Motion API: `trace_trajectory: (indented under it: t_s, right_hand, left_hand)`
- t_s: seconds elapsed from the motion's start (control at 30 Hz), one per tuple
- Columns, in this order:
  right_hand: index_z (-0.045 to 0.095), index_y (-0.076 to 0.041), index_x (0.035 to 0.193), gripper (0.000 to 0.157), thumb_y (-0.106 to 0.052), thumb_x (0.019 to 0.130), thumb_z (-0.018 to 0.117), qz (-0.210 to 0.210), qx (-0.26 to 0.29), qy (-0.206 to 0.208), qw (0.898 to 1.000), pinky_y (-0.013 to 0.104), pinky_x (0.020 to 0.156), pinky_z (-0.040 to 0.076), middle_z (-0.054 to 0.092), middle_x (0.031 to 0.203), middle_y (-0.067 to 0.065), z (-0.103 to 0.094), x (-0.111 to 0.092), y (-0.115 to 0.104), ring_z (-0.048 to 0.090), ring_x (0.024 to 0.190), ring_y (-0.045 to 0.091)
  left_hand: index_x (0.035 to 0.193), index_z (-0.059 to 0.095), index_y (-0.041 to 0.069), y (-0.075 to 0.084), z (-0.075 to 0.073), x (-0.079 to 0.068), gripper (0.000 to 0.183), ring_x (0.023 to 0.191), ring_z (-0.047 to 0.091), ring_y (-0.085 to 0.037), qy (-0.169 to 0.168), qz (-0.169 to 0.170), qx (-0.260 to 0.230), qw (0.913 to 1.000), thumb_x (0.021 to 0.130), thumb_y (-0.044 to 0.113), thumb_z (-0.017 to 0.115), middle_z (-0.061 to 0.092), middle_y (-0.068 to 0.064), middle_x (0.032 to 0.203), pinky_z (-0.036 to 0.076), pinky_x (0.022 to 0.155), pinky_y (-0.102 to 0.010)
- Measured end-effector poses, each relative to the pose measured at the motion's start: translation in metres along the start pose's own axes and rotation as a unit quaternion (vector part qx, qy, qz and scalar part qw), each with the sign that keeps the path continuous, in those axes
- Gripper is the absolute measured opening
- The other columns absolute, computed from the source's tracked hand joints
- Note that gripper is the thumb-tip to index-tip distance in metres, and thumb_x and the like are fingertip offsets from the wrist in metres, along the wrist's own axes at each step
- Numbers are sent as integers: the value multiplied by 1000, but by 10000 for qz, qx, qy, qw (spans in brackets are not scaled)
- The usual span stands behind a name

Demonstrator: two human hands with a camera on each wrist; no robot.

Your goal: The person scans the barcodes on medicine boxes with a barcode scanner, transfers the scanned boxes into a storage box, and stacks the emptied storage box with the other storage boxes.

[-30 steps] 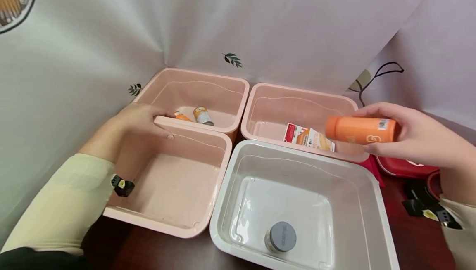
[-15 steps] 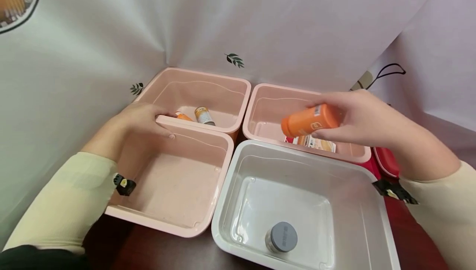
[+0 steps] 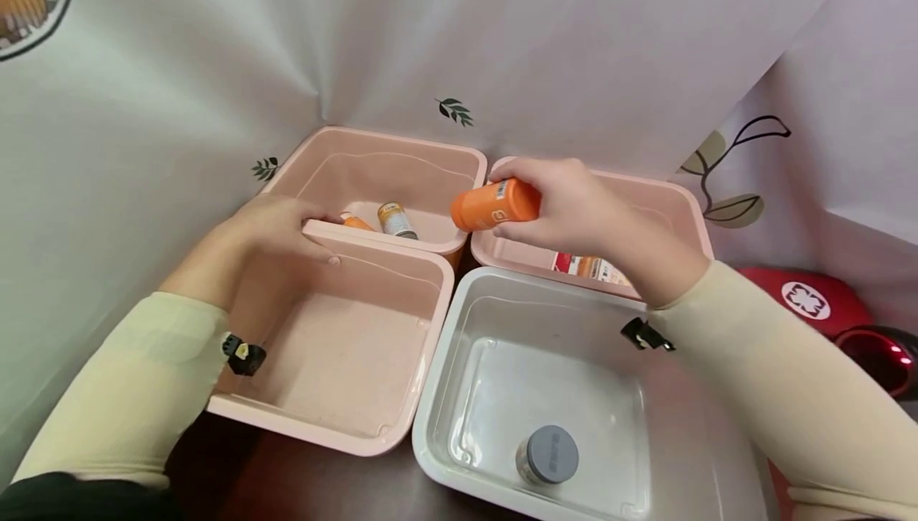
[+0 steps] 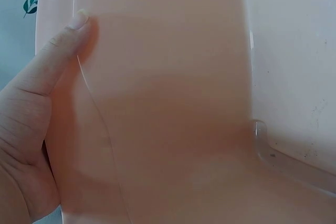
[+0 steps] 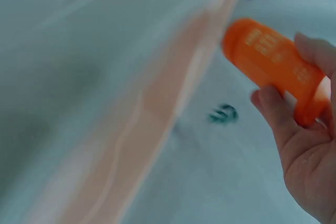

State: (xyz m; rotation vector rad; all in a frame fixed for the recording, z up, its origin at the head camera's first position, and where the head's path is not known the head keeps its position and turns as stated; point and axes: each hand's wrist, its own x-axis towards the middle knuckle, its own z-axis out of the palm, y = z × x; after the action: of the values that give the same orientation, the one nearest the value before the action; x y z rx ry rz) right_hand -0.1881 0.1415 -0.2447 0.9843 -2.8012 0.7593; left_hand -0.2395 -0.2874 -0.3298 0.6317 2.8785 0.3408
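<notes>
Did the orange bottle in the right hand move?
Yes, to the left. In the head view, the bottle was behind the right back corner of the gray bin; now it's behind the left one.

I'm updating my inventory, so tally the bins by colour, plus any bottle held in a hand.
Pink bins: 3
Pale grey bin: 1
Orange bottle, held in the right hand: 1
Total: 5

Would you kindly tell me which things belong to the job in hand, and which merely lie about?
Likely in the job:
orange bottle, in the right hand
near-left pink bin, gripped by the left hand

Apparently just lying about:
grey-lidded jar in the grey bin
can in far-left pink bin
packaging in far-right pink bin
red case
</notes>
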Motion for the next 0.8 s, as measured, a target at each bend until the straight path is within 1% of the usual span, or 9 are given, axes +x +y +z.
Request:
trace_trajectory:
  t_s: [0.13,0.2,0.33,0.43,0.57,0.63,0.73,0.8]
  right_hand:
    - [67,-13,137,58,-22,85,90,142,163,132,9997,37,79,60,71,119,5,17,9,1,66,96,23]
    - [67,-12,138,61,-23,84,91,160,230,191,9994,36,81,60,70,122,6,22,12,2,65,99,23]
    - [68,-10,137,61,-22,83,92,97,325,238,9991,35,84,59,69,125,6,29,16,4,64,104,23]
    - [69,-9,136,60,-23,83,93,46,318,182,9993,34,84,58,68,128,6,33,18,4,64,105,22]
    - [69,-10,137,61,-25,82,92,105,317,-21,9994,33,81,58,67,127,4,35,16,3,65,99,21]
    - [68,-9,138,61,-22,83,91,142,563,-137,9982,34,85,61,67,127,4,35,15,2,68,101,20]
    - [66,-8,140,61,-17,85,90,181,952,-196,9951,38,92,61,67,131,4,34,11,3,71,111,23]
    - [65,-8,141,60,-16,87,88,171,1103,-196,9936,42,96,60,67,135,5,32,7,4,70,118,26]
  left_hand:
    - [135,75,20,2,-1,0,75,107,68,-28,-21,5,-24,10000,74,59,93,77,-6,116,49,99,-57]
    - [135,75,19,2,-2,0,75,106,68,-28,-16,22,-23,10000,74,59,93,77,-6,115,49,98,-57]
    - [134,75,18,2,-3,1,75,104,69,-28,-12,70,12,10000,74,58,94,77,-5,114,49,97,-57]
    - [134,75,18,2,-2,1,75,104,69,-28,-7,90,14,10000,74,58,94,77,-6,115,49,97,-57]
    - [135,75,18,3,-2,2,75,106,68,-29,-23,80,-21,10000,75,58,93,76,-7,117,49,98,-58]
    - [135,75,19,3,-1,2,74,107,68,-28,-25,59,-32,10000,75,58,93,76,-6,117,49,99,-57]
    - [135,75,19,3,-3,3,75,107,68,-29,-34,52,-13,10000,75,58,93,76,-7,117,49,98,-58]
    - [135,75,19,3,-3,3,74,106,68,-28,-33,52,-10,10000,75,58,93,76,-7,117,49,98,-57]
